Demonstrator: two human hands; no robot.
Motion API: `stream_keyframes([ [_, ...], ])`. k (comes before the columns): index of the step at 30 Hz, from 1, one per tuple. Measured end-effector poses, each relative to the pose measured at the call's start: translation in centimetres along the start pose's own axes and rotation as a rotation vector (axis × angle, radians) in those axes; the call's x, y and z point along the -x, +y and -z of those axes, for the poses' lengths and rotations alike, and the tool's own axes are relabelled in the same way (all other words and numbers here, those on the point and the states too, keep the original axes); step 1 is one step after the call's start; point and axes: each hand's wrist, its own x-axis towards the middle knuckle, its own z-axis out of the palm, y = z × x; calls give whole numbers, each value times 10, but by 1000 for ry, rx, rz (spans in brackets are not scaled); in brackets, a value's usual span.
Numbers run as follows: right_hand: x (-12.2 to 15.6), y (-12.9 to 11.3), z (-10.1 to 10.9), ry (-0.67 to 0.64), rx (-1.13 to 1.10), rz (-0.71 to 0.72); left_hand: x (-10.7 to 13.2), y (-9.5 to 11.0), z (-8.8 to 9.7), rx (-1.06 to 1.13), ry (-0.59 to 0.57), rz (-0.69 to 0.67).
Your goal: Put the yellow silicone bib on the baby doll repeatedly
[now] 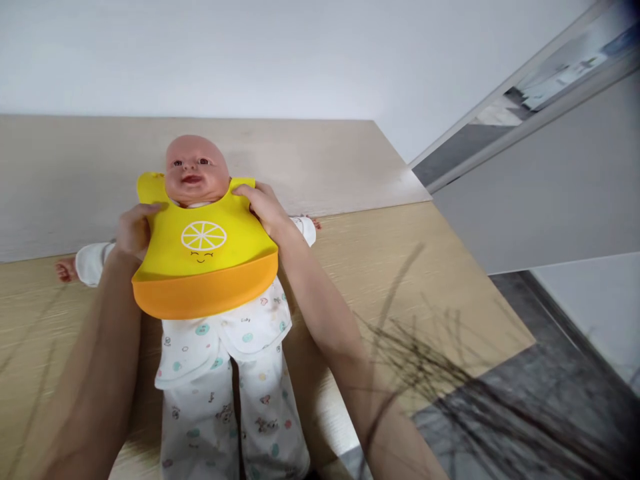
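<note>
A baby doll [197, 163] in white printed clothes lies on its back on the wooden table [380, 267], arms spread to the sides. Over its chest lies a yellow bib [215, 217] with a white citrus print and an orange catch pocket along the bottom. My left hand [135, 230] grips the bib's left edge near the doll's shoulder, thumb on top. On the opposite side my right hand [265, 205] pinches the upper right edge beside the neck. Both sets of fingers are partly hidden behind the bib. The neck straps' ends are at either side of the head.
A white wall [225, 60] stands behind the table. To the right are a grey panel [550, 173] and a dark grey floor [480, 427]. Blurred dark strands of hair [430, 367] hang across the lower right of the view.
</note>
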Motion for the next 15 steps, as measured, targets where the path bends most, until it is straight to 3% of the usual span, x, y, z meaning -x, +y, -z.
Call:
stream_keyframes([
  [8,4,1,0,-48,-108,41,2,-3,4,91,-54,-55],
  [15,-3,0,5,-118,-132,1,3,-3,0,152,-30,-37],
])
